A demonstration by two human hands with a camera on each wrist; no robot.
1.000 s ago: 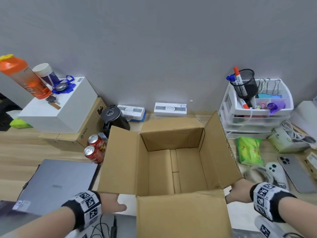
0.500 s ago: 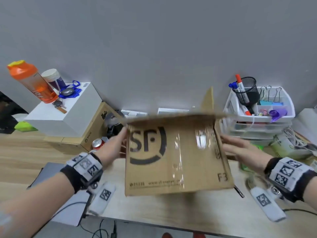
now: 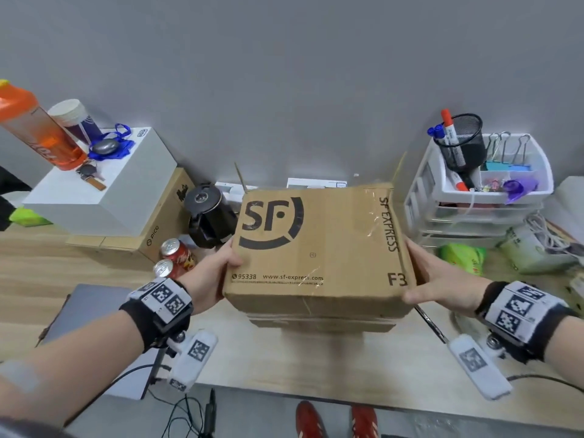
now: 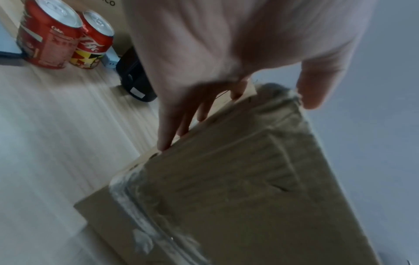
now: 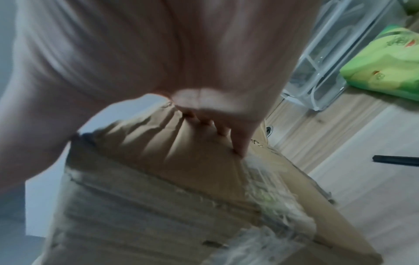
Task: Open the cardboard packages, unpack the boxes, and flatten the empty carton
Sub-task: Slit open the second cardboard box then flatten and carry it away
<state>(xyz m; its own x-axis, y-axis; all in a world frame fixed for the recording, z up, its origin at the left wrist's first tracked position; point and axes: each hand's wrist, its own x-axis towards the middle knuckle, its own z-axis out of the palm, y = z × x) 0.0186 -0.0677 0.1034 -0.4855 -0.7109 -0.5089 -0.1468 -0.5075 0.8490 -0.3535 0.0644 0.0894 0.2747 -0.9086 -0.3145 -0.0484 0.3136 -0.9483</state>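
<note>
The brown SF Express carton (image 3: pixel 316 248) is turned over, its taped, printed face up and toward me, and held between both hands over the front of the wooden desk (image 3: pixel 316 365). Thin flap edges stick out behind it and one flap shows beneath it. My left hand (image 3: pixel 215 273) presses flat against the carton's left side, thumb on the top edge; in the left wrist view its fingers (image 4: pixel 172 125) lie straight along the cardboard (image 4: pixel 238 179). My right hand (image 3: pixel 442 279) presses flat on the right side, fingers (image 5: pixel 238 136) straight on the panel (image 5: pixel 181 179).
Two red cans (image 3: pixel 172 251) and a black kettle (image 3: pixel 208 213) stand just left of the carton. A white drawer organiser (image 3: pixel 474 200) and a green pack (image 3: pixel 461 257) sit to the right. A grey laptop (image 3: pixel 88 311) lies front left, a black pen (image 3: pixel 429 324) front right.
The open carton was lifted off the desk and turned over away from me. Both hands moved from its lower corners to its two sides, and the printed face now points up.
</note>
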